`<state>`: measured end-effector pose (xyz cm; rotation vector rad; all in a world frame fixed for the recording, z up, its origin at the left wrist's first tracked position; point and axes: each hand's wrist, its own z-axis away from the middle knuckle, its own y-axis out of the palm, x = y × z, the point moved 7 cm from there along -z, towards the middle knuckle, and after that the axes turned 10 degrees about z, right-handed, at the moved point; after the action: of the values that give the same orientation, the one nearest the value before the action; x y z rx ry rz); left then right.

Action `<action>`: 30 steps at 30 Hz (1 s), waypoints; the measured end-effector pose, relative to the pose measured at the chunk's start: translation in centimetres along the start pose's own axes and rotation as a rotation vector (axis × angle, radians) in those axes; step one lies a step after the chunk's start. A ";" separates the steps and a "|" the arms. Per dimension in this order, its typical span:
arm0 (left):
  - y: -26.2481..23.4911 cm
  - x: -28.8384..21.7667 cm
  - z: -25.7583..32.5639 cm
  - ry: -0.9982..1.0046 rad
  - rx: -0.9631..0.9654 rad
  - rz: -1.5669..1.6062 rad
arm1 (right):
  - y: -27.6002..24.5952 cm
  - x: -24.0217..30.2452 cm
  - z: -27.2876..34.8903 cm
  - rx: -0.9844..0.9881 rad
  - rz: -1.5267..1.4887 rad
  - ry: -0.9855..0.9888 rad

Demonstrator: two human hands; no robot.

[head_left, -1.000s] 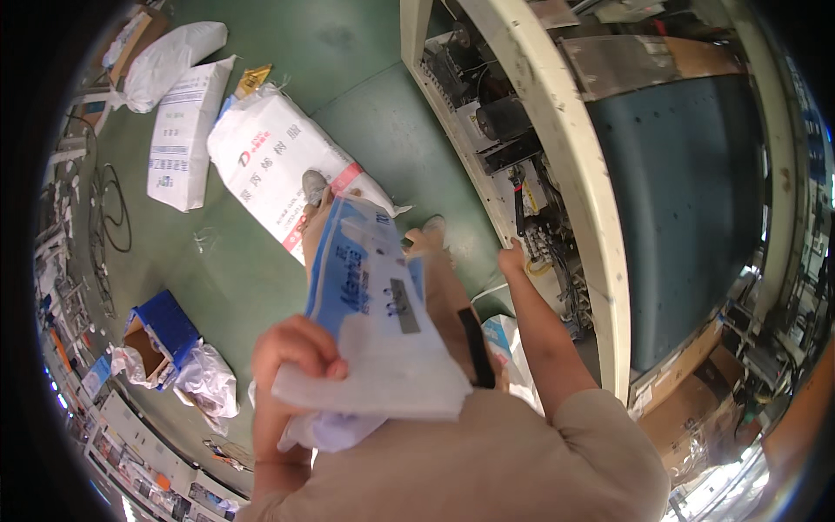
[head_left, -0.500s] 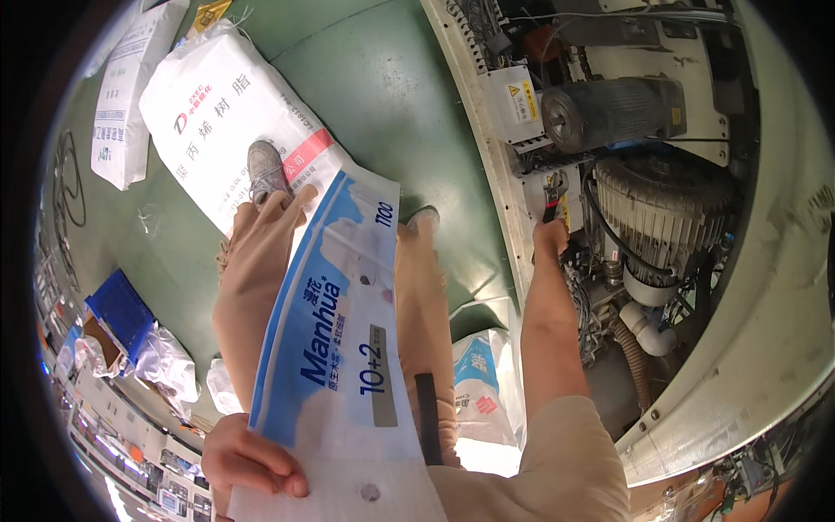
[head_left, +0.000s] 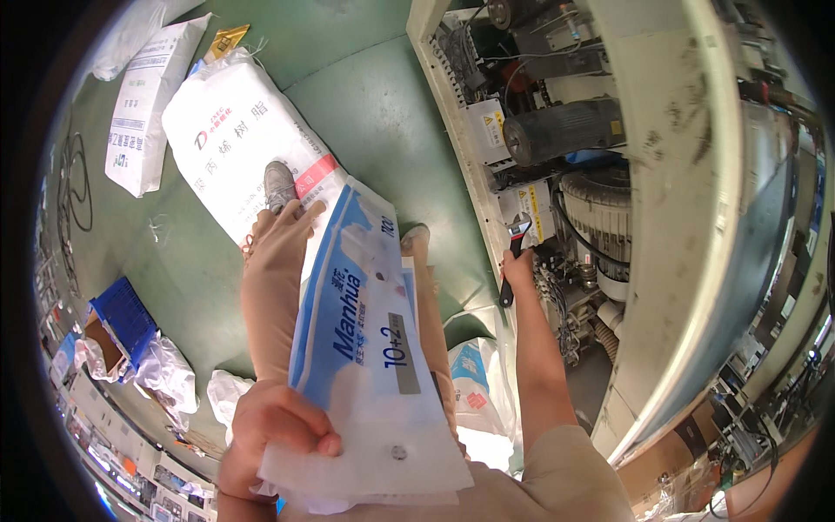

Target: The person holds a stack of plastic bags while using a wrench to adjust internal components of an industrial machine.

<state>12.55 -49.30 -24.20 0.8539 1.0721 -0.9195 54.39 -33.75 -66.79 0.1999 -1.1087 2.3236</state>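
My left hand (head_left: 280, 419) is closed on one end of a long, flat plastic packaging bag (head_left: 358, 348), printed blue and white, which hangs across my lap between my legs. More than one layer seems to show at its lower end. To the right, my right hand (head_left: 520, 268) grips an adjustable wrench (head_left: 518, 233). Its metal jaw points up and away from me, and its black handle with some red sticks out below the fist. The wrench is at the edge of an open machine housing, in front of a label plate (head_left: 532, 209) with yellow warning stickers.
Inside the machine sit a dark cylindrical motor (head_left: 565, 132), a ribbed blower (head_left: 596, 217) and hoses. A pale cover panel (head_left: 670, 174) borders it. My foot is by a large white sack (head_left: 230, 113); another sack (head_left: 143, 104) lies beyond. A blue crate (head_left: 124, 315) is at left.
My right hand has drawn the wrench back from deeper in the machine to its near edge. My left hand and the bag have shifted right and up in the view, which has turned.
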 end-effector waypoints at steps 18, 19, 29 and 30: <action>-2.3 -5.1 2.3 0.040 0.105 0.224 | -10.6 29.0 9.4 -0.310 1.018 -0.336; -2.5 -4.9 2.4 0.045 0.097 0.231 | -10.6 29.6 9.1 -0.303 1.054 -0.333; -3.8 -4.9 2.7 0.106 0.074 0.241 | -9.6 34.8 7.1 -0.105 1.405 -0.296; -3.9 -5.0 2.7 0.104 0.065 0.229 | -9.2 35.2 6.6 -0.071 1.440 -0.276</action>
<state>8.81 -52.27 -19.18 1.0647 1.0126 -0.7275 29.29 -19.42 -43.76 -0.5076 -1.8339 3.5102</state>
